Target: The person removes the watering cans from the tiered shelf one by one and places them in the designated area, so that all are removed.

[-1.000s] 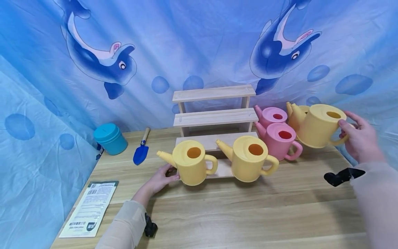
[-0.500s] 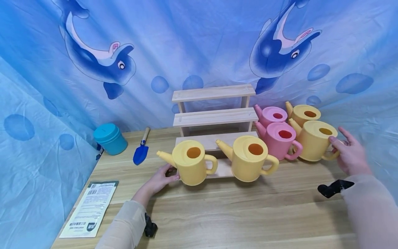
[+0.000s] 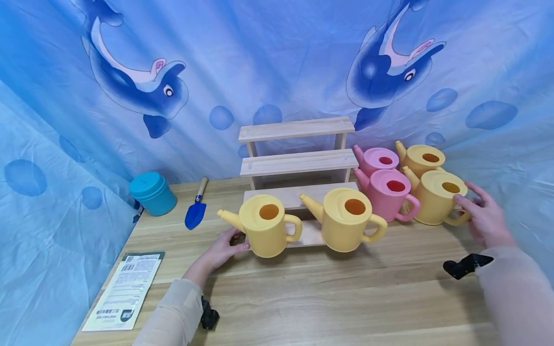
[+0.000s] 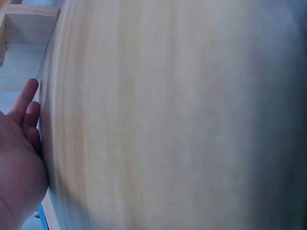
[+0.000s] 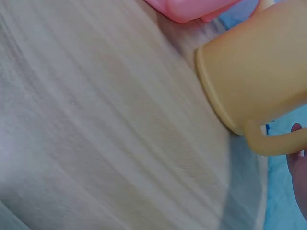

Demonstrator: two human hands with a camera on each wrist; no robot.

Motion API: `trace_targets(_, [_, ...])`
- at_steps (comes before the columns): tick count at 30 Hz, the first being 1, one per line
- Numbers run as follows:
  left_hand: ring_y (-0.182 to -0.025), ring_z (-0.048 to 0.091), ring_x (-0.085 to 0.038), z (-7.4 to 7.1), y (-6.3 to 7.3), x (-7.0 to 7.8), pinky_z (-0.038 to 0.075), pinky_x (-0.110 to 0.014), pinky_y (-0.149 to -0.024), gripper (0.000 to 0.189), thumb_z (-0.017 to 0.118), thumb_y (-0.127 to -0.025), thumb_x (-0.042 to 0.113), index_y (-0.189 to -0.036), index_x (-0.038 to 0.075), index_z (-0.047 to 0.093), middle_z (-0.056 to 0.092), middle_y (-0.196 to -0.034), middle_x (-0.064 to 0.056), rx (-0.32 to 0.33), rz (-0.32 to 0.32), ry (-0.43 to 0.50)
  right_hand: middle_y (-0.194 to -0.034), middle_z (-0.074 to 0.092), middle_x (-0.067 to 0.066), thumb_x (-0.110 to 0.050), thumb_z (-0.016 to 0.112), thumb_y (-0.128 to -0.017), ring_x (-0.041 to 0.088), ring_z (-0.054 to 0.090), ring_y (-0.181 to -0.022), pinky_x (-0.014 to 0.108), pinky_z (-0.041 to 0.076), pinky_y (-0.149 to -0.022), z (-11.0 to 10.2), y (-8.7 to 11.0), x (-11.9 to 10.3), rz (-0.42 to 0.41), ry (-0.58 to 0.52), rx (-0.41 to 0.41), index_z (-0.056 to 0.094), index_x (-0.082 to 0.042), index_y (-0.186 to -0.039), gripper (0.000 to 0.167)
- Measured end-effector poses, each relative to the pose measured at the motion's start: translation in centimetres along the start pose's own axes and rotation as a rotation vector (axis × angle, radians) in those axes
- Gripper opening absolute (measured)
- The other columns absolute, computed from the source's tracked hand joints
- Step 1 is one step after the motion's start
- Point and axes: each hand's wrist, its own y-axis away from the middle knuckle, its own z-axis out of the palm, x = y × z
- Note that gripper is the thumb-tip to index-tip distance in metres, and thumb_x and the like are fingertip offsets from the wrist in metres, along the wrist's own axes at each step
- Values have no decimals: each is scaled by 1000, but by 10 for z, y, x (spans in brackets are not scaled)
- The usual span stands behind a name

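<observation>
My right hand (image 3: 489,218) holds the handle of a yellow watering can (image 3: 433,204), which stands at the right of the table. In the right wrist view, fingers curl at the handle of this can (image 5: 259,72). Behind it is another yellow watering can (image 3: 417,156), and two pink watering cans (image 3: 387,204) stand to its left. My left hand (image 3: 222,250) rests on the table by the left end of the wooden stepped shelf (image 3: 298,163), its thumb close to a yellow watering can (image 3: 264,235). A further yellow can (image 3: 344,230) stands right of that one, on the lowest step.
On the left of the wooden table (image 3: 324,302) are a teal lidded tub (image 3: 153,194), a small blue trowel (image 3: 196,211) with a wooden handle and a printed packet (image 3: 125,290). A blue curtain (image 3: 277,57) with dolphins hangs behind.
My right hand has lowered the yellow watering can onto the table, in front of the other yellow one at the right. My left hand has stayed in place.
</observation>
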Motion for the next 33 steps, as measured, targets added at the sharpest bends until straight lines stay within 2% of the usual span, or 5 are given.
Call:
trace_targets(8, [-125, 43, -30, 0, -1, -4, 28, -52, -105, 59, 66, -87, 34, -138, 13, 43, 52, -132, -11, -3, -7, 6, -104, 40, -12, -35, 58, -92, -3, 46, -85, 10, 44, -67, 7, -7, -27, -27, 448, 37, 17, -30, -150, 72])
trace_targets(13, [-126, 42, -30, 0, -1, -4, 27, -52, -106, 60, 66, -87, 34, -138, 14, 43, 51, -133, -11, -2, -17, 6, -127, 39, 2, -55, 49, -89, 24, 40, -113, 44, 36, -102, 21, -12, -47, -31, 740, 57, 10, -34, -150, 75])
trace_targets(15, [-126, 42, -30, 0, -1, -4, 27, -52, -106, 60, 66, -87, 35, -138, 14, 43, 51, -133, -11, 0, -21, 4, -137, 32, 12, -58, 47, -89, 36, 30, -123, 60, 25, -103, 29, -14, -54, -30, 766, 36, 8, -34, -150, 77])
trace_targets(27, [-125, 43, -30, 0, -1, -4, 28, -52, -105, 60, 66, -87, 36, -138, 13, 43, 52, -131, -11, -1, -8, 1, -143, 28, 22, -58, 52, -87, 42, 30, -124, 68, 29, -94, 85, -20, -80, -59, 878, -219, 6, -28, -152, 85])
trace_targets(33, [-125, 43, -29, 0, -2, -6, 28, -52, -105, 59, 66, -87, 34, -137, 14, 43, 52, -132, -10, -5, -26, 9, -138, 37, 21, -43, 55, -92, 36, 37, -122, 41, 44, -91, 108, -20, -85, -130, 901, -343, 14, -16, -151, 77])
